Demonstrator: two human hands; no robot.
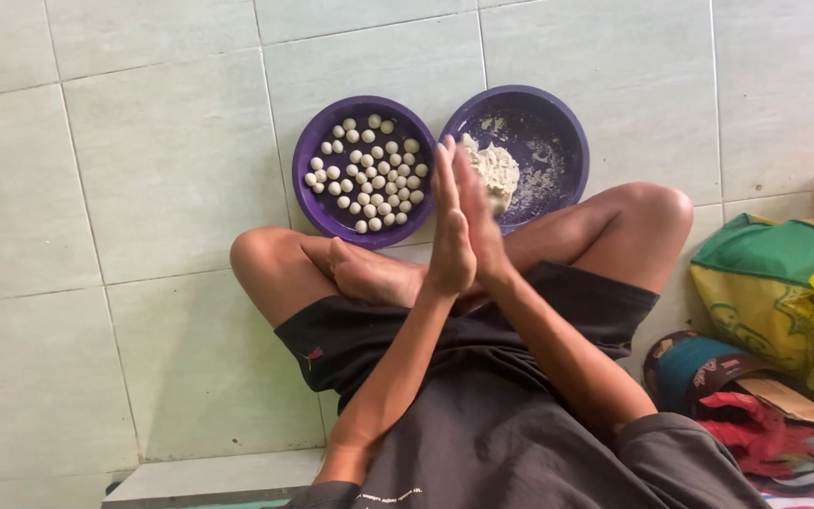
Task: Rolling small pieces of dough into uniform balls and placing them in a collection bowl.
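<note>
While the person sits cross-legged on the tiled floor (143,188), both hands are raised in front of the two bowls, left hand (448,226) and right hand (479,221) pressed flat palm to palm, fingers straight and pointing away from the body; whatever sits between the palms is hidden, so I cannot tell if the grip is on a piece of dough or on nothing. Left purple bowl (317,141) holds a few dozen small pale dough balls (369,174), spread loosely in one layer, some touching. Right purple bowl (567,141) sits just beside it, rims nearly touching, and holds a lump of unrolled dough (496,170) against its near-left wall, with smears and crumbs over the rest of the base. Judging by that: most of the batch looks rolled already, one modest lump left to portion, so well past halfway. Bare foot (369,273) rests just below the ball bowl. Off to the person's right: green and yellow sacks (784,283) and a round tin (699,368), well apart from the bowls
</note>
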